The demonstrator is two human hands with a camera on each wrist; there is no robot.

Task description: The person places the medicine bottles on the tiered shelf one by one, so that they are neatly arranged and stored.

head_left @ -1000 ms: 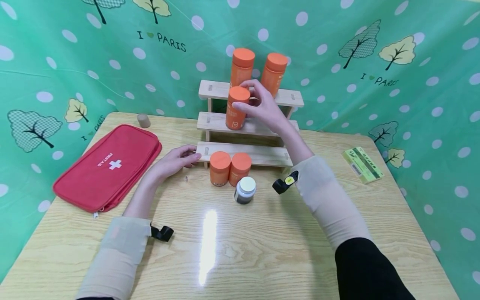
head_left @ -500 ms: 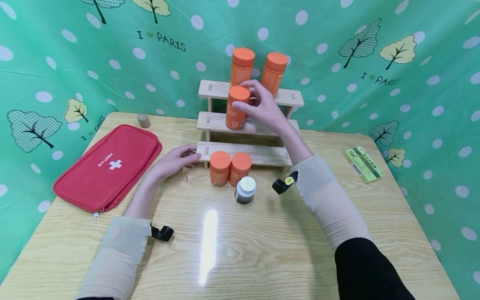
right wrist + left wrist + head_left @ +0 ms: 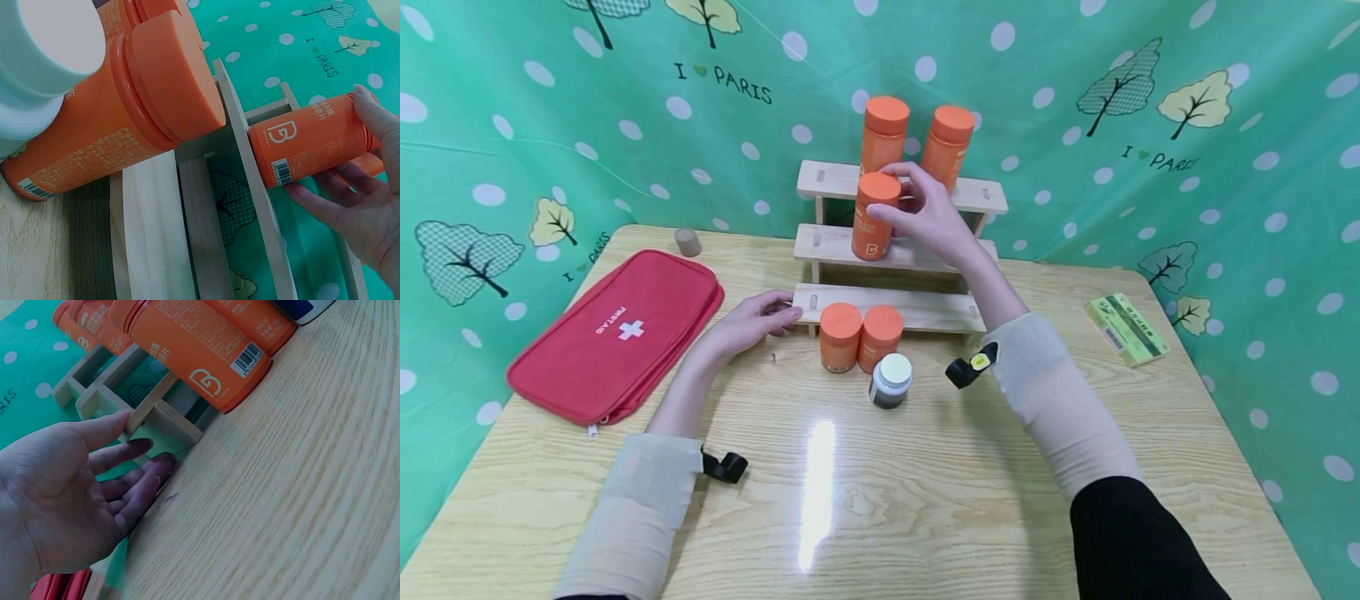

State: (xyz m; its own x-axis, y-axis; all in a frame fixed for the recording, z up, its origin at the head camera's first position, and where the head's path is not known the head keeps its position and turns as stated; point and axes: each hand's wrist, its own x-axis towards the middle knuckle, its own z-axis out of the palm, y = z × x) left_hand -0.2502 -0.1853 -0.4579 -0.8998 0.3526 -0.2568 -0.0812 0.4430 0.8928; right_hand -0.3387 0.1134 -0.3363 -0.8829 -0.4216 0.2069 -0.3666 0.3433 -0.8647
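Observation:
My right hand (image 3: 928,212) grips an orange bottle (image 3: 871,237) that stands upright on the middle step of a three-tier wooden display stand (image 3: 925,308). In the right wrist view the thumb is at the lid end of the orange bottle (image 3: 300,140), with the fingers along its other side. At the left end of the bottom step, my left hand (image 3: 748,323) holds the board. The left wrist view has the thumb (image 3: 115,428) on the board's end and the forefinger just under it. Two more orange bottles, a left one (image 3: 883,137) and a right one (image 3: 947,150), stand on the top step.
Two orange bottles (image 3: 840,337) stand side by side before the bottom step, a white-capped dark bottle (image 3: 891,381) in front of them. A red first aid pouch (image 3: 617,333) lies left, a small grey-brown cylinder (image 3: 687,242) behind it. A green-yellow box (image 3: 1125,330) lies right.
The held orange bottle has turned slightly, its white logo shifting a little. Both hands otherwise stay where they were.

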